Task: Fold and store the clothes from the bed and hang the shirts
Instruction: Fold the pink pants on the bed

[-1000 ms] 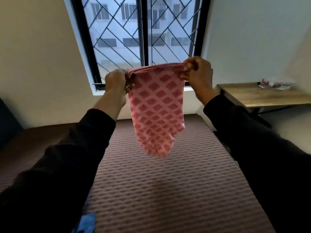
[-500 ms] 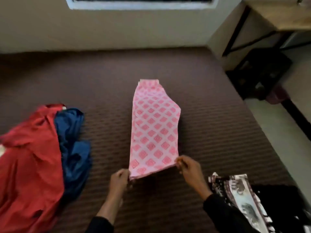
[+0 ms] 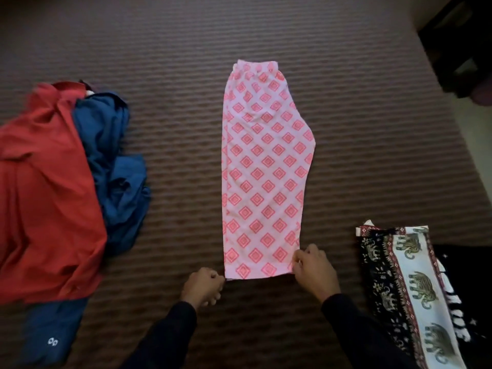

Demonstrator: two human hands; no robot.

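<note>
Pink trousers with a red diamond print [image 3: 263,171] lie flat and lengthwise on the brown ribbed bed [image 3: 346,129], folded leg on leg, waistband at the far end. My left hand [image 3: 203,287] pinches the near left corner of the leg hem. My right hand [image 3: 314,269] pinches the near right corner. A red shirt [image 3: 45,198] and a blue garment [image 3: 117,166] lie crumpled at the left. An elephant-print cloth [image 3: 404,288] lies folded at the right.
A black garment with white lettering [image 3: 458,310] sits under the elephant-print cloth at the right edge. A second blue piece with a small white logo [image 3: 50,331] lies at the lower left. Dark furniture [image 3: 458,46] stands beyond the bed's right edge, above pale floor.
A second ago I held the trousers up in front of the window. They now lie stretched flat on the bed, and both hands stay at the near hem corners.
</note>
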